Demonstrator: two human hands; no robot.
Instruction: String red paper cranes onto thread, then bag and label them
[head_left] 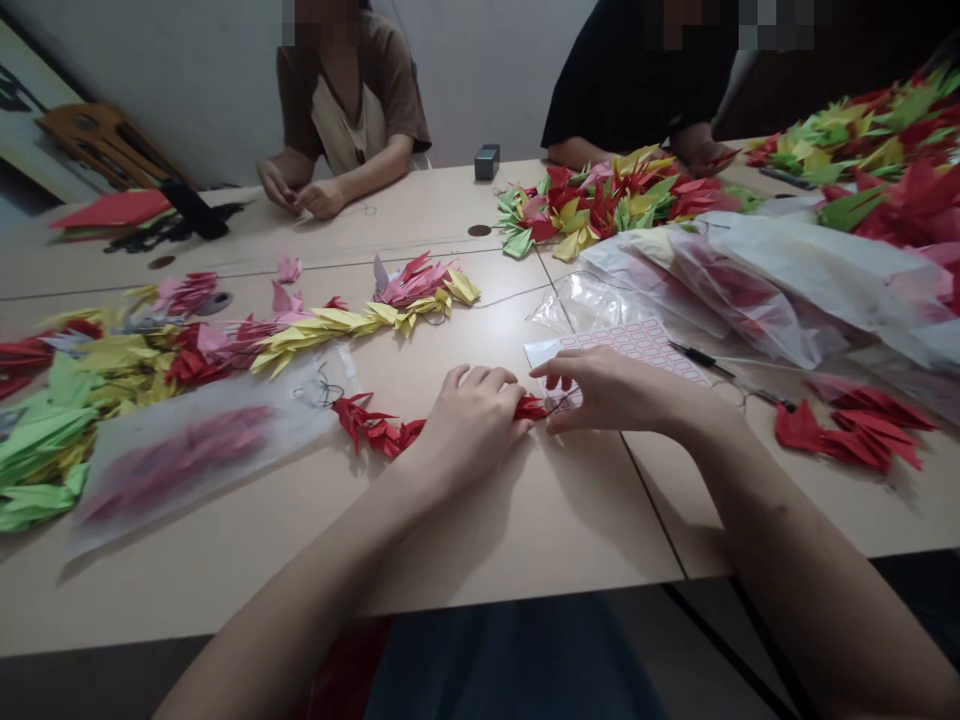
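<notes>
My left hand (480, 415) lies over a string of red folded paper cranes (375, 428), its fingers closed around the right end. The red cranes trail out to the left from under my wrist. Just to the right, my right hand (600, 385) hovers with thumb and fingers apart in a C shape. A short dark thread shows near its thumb, by the red tip of the string; whether the fingers touch it is not clear. Behind that hand lies a sheet of red-outlined labels (637, 345). Loose red paper cranes (855, 430) are on the table to the right.
A clear bag of red cranes (180, 450) and strings of yellow cranes (322, 330) lie left. White plastic bags (795, 270), a black pen (694, 354) and a multicoloured crane pile (600, 205) are right. Two people sit opposite; a small dark box (487, 162) stands between them.
</notes>
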